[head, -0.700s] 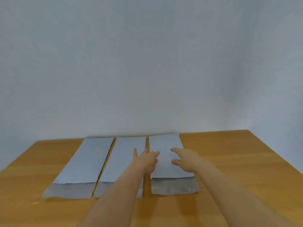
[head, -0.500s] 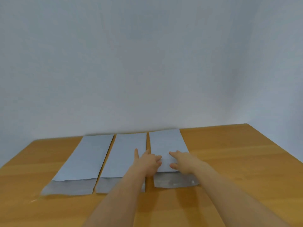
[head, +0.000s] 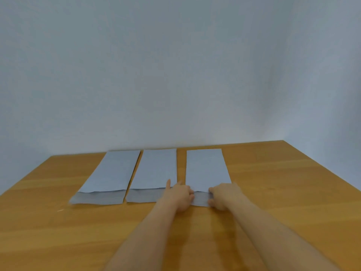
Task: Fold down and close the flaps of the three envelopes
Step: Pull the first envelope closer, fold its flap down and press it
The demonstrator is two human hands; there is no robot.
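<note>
Flap [head: 201, 199] of right-hand pale grey paper envelope [head: 206, 169], pinched at both corners by left hand [head: 180, 196] and right hand [head: 224, 195], points at wooden tabletop's [head: 283, 192] near edge, body running lengthwise toward far edge.

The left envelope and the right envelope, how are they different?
Both hands, left hand and right hand, grip the right envelope at its flap; nothing touches the left envelope. The left envelope's flap shows whole; the right's is partly covered. Both are pale, flat, still open.
</note>
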